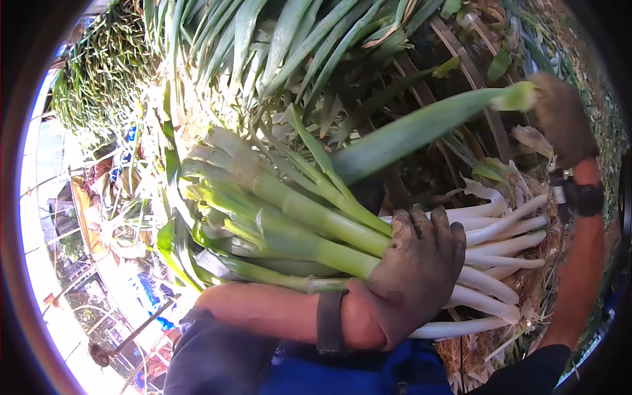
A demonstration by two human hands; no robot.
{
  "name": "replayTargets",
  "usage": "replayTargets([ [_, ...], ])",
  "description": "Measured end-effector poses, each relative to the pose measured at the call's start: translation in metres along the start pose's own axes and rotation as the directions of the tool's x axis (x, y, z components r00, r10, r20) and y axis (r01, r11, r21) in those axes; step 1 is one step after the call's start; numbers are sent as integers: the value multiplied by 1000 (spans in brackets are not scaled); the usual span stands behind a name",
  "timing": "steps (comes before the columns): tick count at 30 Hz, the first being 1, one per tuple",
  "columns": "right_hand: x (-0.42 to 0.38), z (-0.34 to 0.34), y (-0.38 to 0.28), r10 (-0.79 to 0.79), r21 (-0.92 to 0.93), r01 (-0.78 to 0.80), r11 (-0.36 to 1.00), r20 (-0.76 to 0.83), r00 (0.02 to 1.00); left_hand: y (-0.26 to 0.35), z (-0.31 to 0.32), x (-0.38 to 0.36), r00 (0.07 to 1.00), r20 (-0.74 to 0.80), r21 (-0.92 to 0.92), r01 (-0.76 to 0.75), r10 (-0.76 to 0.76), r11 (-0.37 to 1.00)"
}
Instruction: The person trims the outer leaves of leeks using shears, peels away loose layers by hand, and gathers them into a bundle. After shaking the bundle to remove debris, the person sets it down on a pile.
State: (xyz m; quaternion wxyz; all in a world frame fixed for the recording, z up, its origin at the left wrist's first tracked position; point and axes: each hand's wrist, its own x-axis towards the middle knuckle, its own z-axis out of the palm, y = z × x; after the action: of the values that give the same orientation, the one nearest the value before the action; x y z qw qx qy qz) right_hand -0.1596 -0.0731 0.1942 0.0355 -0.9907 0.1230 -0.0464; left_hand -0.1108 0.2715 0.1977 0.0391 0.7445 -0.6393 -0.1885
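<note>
A bundle of leeks with green tops (303, 217) and white root ends (503, 247) lies across my lap. My left hand (424, 257), in a dirty brown glove, wraps over the middle of the stalks from above. At the upper right, my right hand (563, 122) wears a similar glove and is closed at the pale end of a long green leek leaf (421, 128). That leaf slants down to the left, away from the white ends, and its lower end is hidden behind the bundle. The right fingertips are partly out of sight.
A large heap of leek tops (283, 46) rises ahead. Thin slats (461, 59) show beneath loose leaves at the upper right. Another pile of greens (105, 79) stands at the far left, near a metal rod (141, 329). Loose roots and scraps (520, 329) lie at the right.
</note>
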Motion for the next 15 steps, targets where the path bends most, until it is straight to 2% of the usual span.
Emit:
replayTargets([
  [1,-17,-9,56,159,-109,-158,981,-8,987,-4,-4,2,997,72,-24,4,-2,1000],
  [2,-41,-21,115,305,-293,-277,915,55,951,-4,-7,4,990,138,-59,-9,17,998],
  [4,-107,-44,210,582,-534,-481,695,26,812,-7,-18,2,990,137,-67,-33,42,997],
  [5,-138,-56,234,682,-575,-567,590,-21,731,-11,-29,6,968,245,-153,-19,57,988],
  [7,-175,-77,241,777,-558,-671,487,-74,625,-13,-32,7,971,224,-145,-53,85,988],
  [10,-157,-75,170,705,-373,-629,683,111,700,-12,-29,10,970,223,-111,-72,96,991],
  [11,-124,-72,115,701,-254,-664,703,404,587,-11,-30,11,969,227,-101,-79,100,992],
  [12,-109,-55,87,506,-72,-598,798,619,600,-10,-29,12,968,232,-91,-80,99,993],
  [14,-73,-28,13,314,111,-637,763,797,515,-8,-24,14,962,243,-51,-118,127,992],
  [15,-68,-7,-2,277,61,-566,822,826,492,-7,-21,16,959,247,-31,-137,141,990],
])
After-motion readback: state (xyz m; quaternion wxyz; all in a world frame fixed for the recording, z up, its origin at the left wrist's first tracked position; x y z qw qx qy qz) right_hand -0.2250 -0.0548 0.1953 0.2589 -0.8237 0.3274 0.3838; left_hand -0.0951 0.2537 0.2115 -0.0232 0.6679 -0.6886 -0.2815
